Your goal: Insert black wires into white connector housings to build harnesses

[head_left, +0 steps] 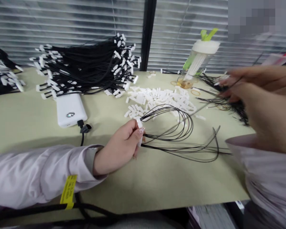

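Note:
My left hand pinches a long white connector housing between thumb and fingers, over the middle of the table. Several thin black wires run out of the housing to the right; some curve back into it as loops. My right hand, raised at the right and smeared by motion, has thumb and fingers closed on a thin black wire. Below and beyond its fingertips lies a bunch of loose black wires. Behind my left hand, small white connector housings lie in a heap.
Bundled black cables with white connectors are piled at the back left, more at the far left. A white power bank has a cable plugged in. A clear jar with white sticks stands near the window blinds. A black cable crosses the front edge.

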Demonstrator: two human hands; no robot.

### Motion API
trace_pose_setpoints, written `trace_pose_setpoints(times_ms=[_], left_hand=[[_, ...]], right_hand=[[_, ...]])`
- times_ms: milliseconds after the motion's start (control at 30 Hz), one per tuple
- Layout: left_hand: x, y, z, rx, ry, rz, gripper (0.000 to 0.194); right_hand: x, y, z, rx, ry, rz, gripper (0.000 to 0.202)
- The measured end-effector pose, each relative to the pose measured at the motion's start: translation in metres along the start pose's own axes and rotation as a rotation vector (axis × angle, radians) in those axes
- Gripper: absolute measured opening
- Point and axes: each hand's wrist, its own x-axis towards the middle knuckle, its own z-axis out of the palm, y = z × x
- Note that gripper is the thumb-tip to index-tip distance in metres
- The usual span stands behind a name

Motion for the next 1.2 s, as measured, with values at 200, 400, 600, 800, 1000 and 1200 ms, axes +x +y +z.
trace_pose_setpoints(times_ms=[200, 400, 600, 800, 1000, 1200], left_hand=[[-0.001, 0.003, 0.001, -0.006, -0.03, 0.013, 0.021], [-0.001, 0.003, 0.001, -0.006, -0.062, 0.018, 0.024], [-0.001, 0.002, 0.001, -0.041, -0.062, 0.002, 0.025], [0.0, 0.002, 0.0, -0.069, -0.054, -0.013, 0.025], [0.0, 0.002, 0.001, -0.058, -0.065, -0.029, 0.025], [0.0, 0.003, 0.0, -0.059, -0.072, -0.02, 0.024]], right_hand=[[-0.005, -0.007, 0.003, 0.481, 0.079, 0.075, 0.028], [-0.03, -0.023, 0.023, 0.403, -0.497, 0.012, 0.063], [-0.039, -0.02, 0.035, 0.162, -0.677, -0.167, 0.03], [-0.036, -0.021, 0.036, -0.004, -0.678, -0.271, 0.012], [-0.045, -0.023, 0.044, -0.1, -0.676, -0.411, 0.014], [-0.051, -0.025, 0.05, -0.145, -0.657, -0.441, 0.015]])
